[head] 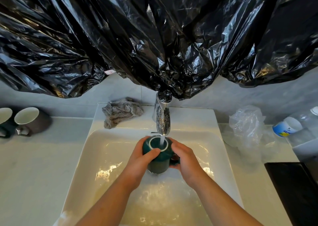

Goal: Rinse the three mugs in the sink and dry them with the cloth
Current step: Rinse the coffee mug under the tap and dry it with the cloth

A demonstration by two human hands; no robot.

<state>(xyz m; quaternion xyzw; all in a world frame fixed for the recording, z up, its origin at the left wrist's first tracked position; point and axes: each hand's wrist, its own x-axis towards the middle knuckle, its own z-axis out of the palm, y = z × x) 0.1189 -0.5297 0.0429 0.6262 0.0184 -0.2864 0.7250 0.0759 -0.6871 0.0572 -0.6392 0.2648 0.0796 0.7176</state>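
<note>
Head view looks down on a white counter [34, 174] with a white rectangular sink [103, 148] set in it and pale wall tiles [240, 95] behind. Crumpled black plastic sheeting [154, 36] hangs across the whole twelve o'clock half of the scene. A small pink-white tag [109, 72] on its lower edge is too small to read.

At nine o'clock two mugs stand on the counter, touching or nearly so. One is a dark mug [5, 120] cut by the frame edge, and the other is a grey mug [32, 122] with a pale inside. At eleven o'clock of the basin a grey cloth [120, 113] lies bunched on the sink's back ledge.

In the middle a chrome tap [162, 115] runs water [162, 140] into a green mug [159, 158], held upright over the basin. The left hand [139, 158] wraps the mug's body with its thumb on the rim. The right hand [185, 158] grips the handle side.

At three o'clock lie a crumpled clear plastic bag [246, 126] and a white container [285, 126]. Its blue and yellow label cannot be read. At four o'clock sits a flat black object [292, 188].
</note>
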